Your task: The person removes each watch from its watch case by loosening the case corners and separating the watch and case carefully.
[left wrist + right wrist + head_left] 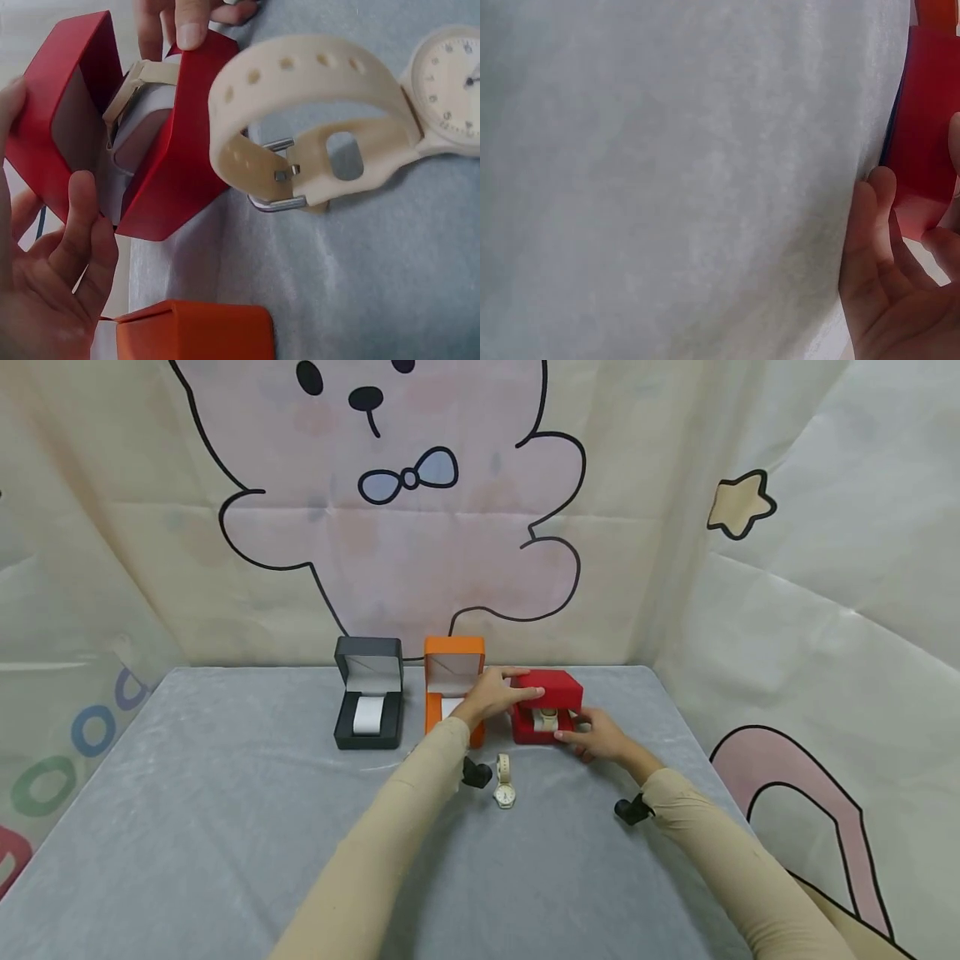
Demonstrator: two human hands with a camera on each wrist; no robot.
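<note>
The left grip (495, 695) hides part of the orange watch box (454, 646), its white cushion (447, 706) included. In the left wrist view, the loose cream watch (315, 82) has its dial (454, 86) cut by the right edge; the second watch (156, 73), inside the red watch box (184, 150), shows its face too obliquely to read. The head view's top edge crops the printed bear (420, 552).

Soft, even light fills the head view, leaving diffuse shadows on the grey plush tablecloth (225, 818) and a faint sheen on the white printed fabric wall (832, 618). Both wrist views are dimmer; the right blurs the tablecloth.
</note>
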